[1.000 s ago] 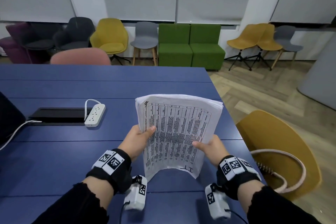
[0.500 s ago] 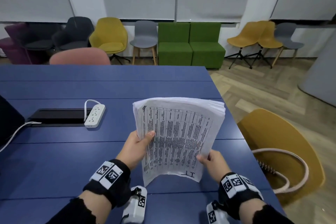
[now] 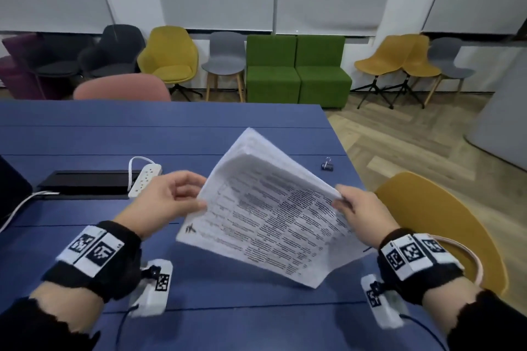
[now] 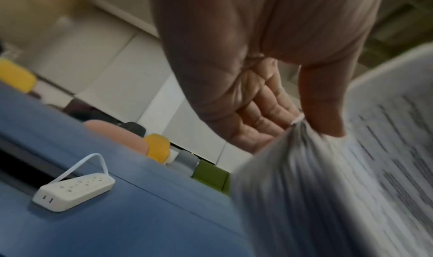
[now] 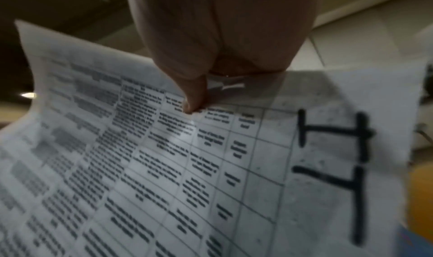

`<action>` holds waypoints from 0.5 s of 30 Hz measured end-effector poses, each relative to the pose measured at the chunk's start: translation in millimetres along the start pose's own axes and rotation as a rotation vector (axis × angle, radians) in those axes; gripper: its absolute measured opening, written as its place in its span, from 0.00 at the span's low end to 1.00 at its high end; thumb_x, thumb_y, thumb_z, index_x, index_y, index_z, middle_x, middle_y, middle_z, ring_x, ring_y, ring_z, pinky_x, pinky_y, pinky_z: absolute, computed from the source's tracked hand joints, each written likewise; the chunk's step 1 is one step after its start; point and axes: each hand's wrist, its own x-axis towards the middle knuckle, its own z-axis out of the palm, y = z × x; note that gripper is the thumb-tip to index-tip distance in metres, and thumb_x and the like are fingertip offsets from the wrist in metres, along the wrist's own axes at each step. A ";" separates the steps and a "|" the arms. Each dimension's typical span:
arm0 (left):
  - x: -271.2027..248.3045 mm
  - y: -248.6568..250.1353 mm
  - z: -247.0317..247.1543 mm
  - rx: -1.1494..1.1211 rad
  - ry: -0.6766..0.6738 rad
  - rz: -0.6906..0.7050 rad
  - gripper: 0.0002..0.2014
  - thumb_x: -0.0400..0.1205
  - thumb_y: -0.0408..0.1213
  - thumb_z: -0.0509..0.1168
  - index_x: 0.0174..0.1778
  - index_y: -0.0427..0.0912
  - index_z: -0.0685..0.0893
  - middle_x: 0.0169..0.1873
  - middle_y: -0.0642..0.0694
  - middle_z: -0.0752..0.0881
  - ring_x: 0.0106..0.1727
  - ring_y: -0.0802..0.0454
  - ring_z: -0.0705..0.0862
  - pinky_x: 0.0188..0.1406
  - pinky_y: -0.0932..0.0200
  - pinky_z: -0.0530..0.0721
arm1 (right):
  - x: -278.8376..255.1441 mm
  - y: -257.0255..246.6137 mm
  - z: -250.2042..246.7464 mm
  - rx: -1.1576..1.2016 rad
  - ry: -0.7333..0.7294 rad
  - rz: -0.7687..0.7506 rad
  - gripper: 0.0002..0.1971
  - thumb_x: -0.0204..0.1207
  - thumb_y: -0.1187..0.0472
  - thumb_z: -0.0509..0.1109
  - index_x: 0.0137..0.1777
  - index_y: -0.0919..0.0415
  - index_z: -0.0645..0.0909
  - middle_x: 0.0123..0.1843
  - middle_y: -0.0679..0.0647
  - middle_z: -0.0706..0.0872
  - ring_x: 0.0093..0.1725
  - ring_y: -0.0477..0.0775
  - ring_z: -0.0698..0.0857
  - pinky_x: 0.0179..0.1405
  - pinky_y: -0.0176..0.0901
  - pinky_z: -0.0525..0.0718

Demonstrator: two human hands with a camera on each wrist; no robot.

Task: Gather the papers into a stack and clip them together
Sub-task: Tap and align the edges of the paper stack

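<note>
blue slatted table (image 3: pixel 199 134) | thick stack of white printed papers (image 3: pixel 273 208) above it, now rotated diagonal vs upright before | left hand (image 3: pixel 162 202) pinching edge | right hand (image 3: pixel 362 208) pinching opposite edge | small black binder clip (image 3: pixel 327 166) revealed behind

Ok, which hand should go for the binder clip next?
Probably the right hand: the binder clip lies on the table's right side, just beyond it. The left hand can hold the papers.
</note>
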 end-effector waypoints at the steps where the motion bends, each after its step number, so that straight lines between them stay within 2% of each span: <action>1: -1.9 -1.2 4.1 0.040 -0.053 -0.017 0.21 0.65 0.32 0.76 0.55 0.37 0.85 0.47 0.42 0.93 0.48 0.48 0.91 0.48 0.59 0.89 | 2.6 -5.2 -4.3 -0.072 -0.008 -0.030 0.10 0.82 0.60 0.61 0.38 0.57 0.69 0.32 0.51 0.77 0.33 0.57 0.78 0.32 0.51 0.76; 3: -5.7 -6.4 16.2 0.049 -0.101 -0.013 0.23 0.67 0.38 0.80 0.57 0.40 0.87 0.53 0.44 0.92 0.54 0.49 0.90 0.56 0.56 0.87 | 7.5 -16.8 -6.0 -0.189 -0.048 -0.073 0.09 0.82 0.58 0.59 0.39 0.54 0.69 0.35 0.49 0.78 0.38 0.58 0.79 0.35 0.50 0.77; 4: -7.4 -7.9 24.1 0.052 -0.095 0.008 0.19 0.71 0.39 0.79 0.58 0.42 0.88 0.54 0.47 0.92 0.56 0.53 0.90 0.57 0.58 0.86 | 9.5 -22.0 -4.2 -0.232 -0.075 -0.092 0.09 0.82 0.58 0.59 0.38 0.52 0.69 0.35 0.48 0.77 0.39 0.57 0.79 0.35 0.49 0.76; 6: -10.0 -9.3 38.5 0.071 -0.036 0.056 0.12 0.79 0.33 0.72 0.58 0.44 0.89 0.53 0.54 0.92 0.56 0.60 0.89 0.56 0.66 0.84 | 12.8 -29.5 -0.3 -0.294 -0.111 -0.122 0.15 0.81 0.59 0.58 0.32 0.47 0.64 0.32 0.46 0.73 0.38 0.55 0.77 0.33 0.47 0.73; 8: -11.0 -13.6 46.2 0.078 0.058 0.068 0.11 0.81 0.28 0.69 0.54 0.46 0.89 0.50 0.55 0.92 0.54 0.62 0.89 0.53 0.69 0.83 | 14.2 -32.7 1.2 -0.297 -0.131 -0.091 0.18 0.80 0.58 0.59 0.30 0.46 0.61 0.30 0.43 0.71 0.37 0.55 0.76 0.31 0.45 0.69; 12: -12.5 -20.8 39.2 0.061 0.174 0.052 0.09 0.83 0.28 0.66 0.47 0.44 0.90 0.45 0.51 0.94 0.50 0.56 0.91 0.54 0.59 0.85 | 12.2 -31.4 -13.2 -0.286 -0.243 0.041 0.15 0.73 0.48 0.70 0.33 0.49 0.68 0.31 0.45 0.76 0.40 0.55 0.80 0.31 0.45 0.72; 15: -12.8 -26.1 25.4 -0.001 0.246 0.041 0.08 0.83 0.29 0.65 0.46 0.40 0.91 0.46 0.46 0.93 0.52 0.48 0.91 0.59 0.47 0.84 | 10.2 -15.2 -28.1 -0.157 -0.220 0.135 0.14 0.66 0.49 0.77 0.30 0.49 0.73 0.31 0.46 0.81 0.38 0.54 0.82 0.34 0.47 0.78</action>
